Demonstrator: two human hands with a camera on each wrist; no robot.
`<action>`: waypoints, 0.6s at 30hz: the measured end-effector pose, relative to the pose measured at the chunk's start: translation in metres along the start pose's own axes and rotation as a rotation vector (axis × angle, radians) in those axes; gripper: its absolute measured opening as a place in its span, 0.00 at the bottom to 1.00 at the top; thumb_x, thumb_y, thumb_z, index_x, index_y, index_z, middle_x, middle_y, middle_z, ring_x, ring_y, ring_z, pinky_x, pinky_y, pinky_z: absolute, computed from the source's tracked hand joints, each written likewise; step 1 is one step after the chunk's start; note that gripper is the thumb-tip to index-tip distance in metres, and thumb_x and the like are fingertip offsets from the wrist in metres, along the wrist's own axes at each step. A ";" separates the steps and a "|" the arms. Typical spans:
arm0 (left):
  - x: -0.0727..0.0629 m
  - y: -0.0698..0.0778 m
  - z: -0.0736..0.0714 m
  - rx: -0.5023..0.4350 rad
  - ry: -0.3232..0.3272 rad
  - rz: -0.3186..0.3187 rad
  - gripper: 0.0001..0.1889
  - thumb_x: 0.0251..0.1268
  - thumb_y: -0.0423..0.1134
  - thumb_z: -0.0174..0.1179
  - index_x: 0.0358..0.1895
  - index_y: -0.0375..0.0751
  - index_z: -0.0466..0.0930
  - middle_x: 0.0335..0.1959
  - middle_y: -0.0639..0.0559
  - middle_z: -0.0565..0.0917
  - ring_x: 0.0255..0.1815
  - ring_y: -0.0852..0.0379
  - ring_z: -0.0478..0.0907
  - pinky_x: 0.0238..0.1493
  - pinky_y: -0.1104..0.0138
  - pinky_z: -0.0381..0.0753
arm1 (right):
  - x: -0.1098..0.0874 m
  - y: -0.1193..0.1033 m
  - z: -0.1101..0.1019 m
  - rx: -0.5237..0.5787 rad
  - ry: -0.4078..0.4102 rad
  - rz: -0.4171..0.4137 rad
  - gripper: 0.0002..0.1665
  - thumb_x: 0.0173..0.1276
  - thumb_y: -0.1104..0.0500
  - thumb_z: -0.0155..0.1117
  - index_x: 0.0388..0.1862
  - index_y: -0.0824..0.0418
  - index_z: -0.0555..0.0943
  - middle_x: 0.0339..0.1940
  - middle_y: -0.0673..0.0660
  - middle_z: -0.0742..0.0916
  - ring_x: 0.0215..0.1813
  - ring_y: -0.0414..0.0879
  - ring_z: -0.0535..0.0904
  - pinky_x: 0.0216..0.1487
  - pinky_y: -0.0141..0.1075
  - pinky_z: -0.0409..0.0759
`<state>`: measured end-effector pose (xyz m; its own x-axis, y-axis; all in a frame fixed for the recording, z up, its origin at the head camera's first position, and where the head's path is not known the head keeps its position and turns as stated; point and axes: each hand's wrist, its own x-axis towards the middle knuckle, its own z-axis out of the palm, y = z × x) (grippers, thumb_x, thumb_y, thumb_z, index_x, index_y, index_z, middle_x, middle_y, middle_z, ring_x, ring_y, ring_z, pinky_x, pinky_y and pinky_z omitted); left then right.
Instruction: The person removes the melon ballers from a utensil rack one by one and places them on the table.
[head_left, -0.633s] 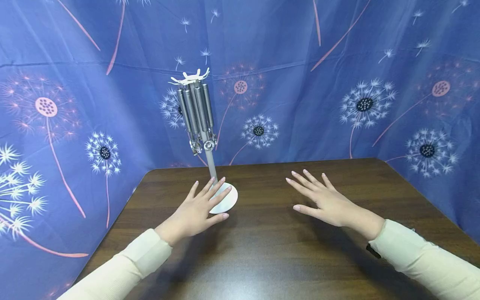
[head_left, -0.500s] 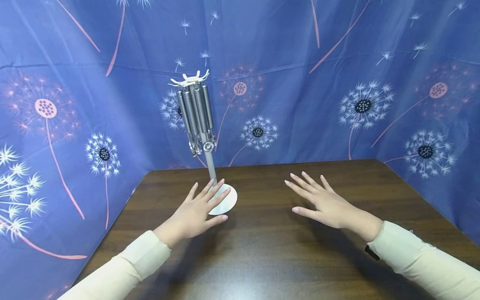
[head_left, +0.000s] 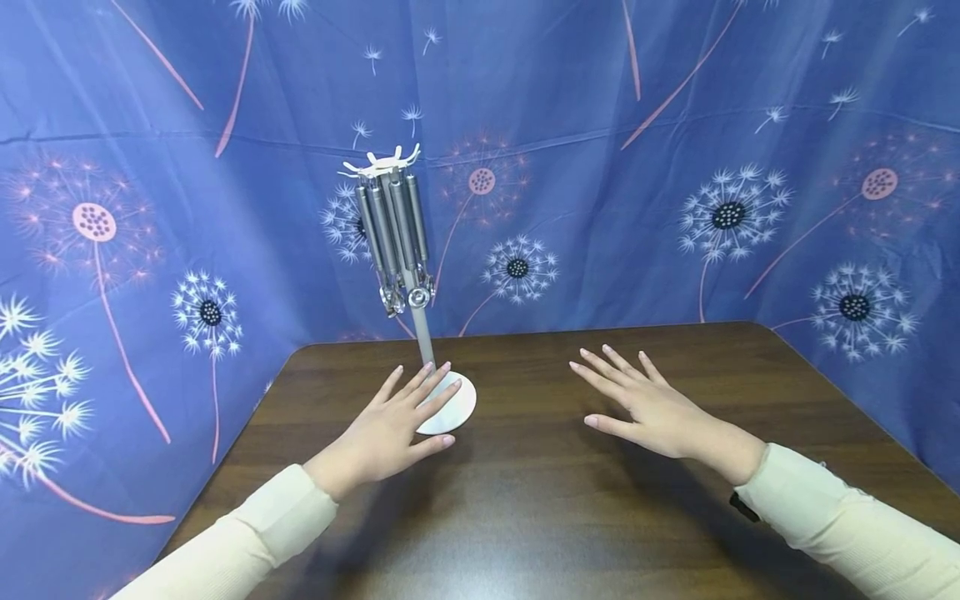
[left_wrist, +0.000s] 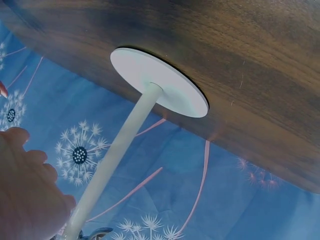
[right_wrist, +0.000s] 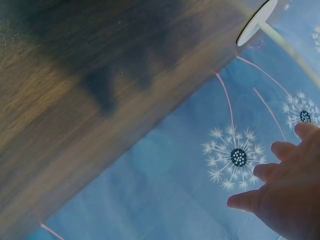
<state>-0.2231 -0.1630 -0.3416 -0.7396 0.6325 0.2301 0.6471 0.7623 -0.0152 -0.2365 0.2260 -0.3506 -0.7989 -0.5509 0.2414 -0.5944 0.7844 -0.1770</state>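
Above the table (head_left: 525,492), both grips (head_left: 384,432) (head_left: 658,410) outspread

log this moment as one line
left hand: holds nothing, near white stand | right hand: holds nothing, above table | metal rods: hang from stand

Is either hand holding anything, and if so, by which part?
Nothing is held: the left hand and right hand both have fingers spread, with the hook-topped white stand ungripped.
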 end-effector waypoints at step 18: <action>-0.001 -0.008 -0.026 0.036 0.087 0.096 0.36 0.71 0.57 0.51 0.78 0.55 0.49 0.79 0.58 0.50 0.80 0.55 0.46 0.80 0.58 0.46 | 0.017 0.001 -0.005 -0.043 0.108 -0.051 0.43 0.71 0.36 0.53 0.79 0.40 0.50 0.79 0.48 0.57 0.80 0.50 0.50 0.81 0.47 0.35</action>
<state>-0.2227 -0.1733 -0.3165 -0.6548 0.6895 0.3096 0.7059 0.7043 -0.0756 -0.2499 0.2185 -0.3421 -0.7519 -0.5580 0.3511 -0.6276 0.7690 -0.1218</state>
